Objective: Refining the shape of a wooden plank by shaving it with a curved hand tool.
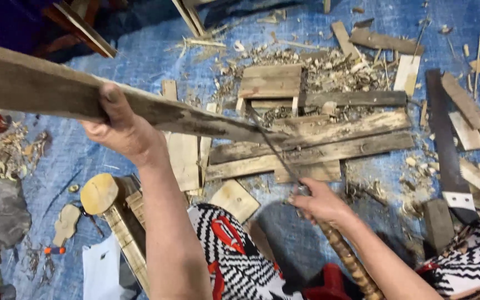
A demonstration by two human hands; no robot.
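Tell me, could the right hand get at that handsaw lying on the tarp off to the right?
Probably yes, but not freely: the handsaw lies uncovered, with open tarp between. The right hand is gripping a thin blade tool, so it would have to let go first.

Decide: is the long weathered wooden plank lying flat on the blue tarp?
No: the left hand grips the long weathered wooden plank, raised above the blue tarp.

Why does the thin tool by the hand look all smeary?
In the head view, the thin blade in the right hand is streaked by motion blur; the long plank held by the left hand looks soft; the wood scraps stay sharper; light is even.
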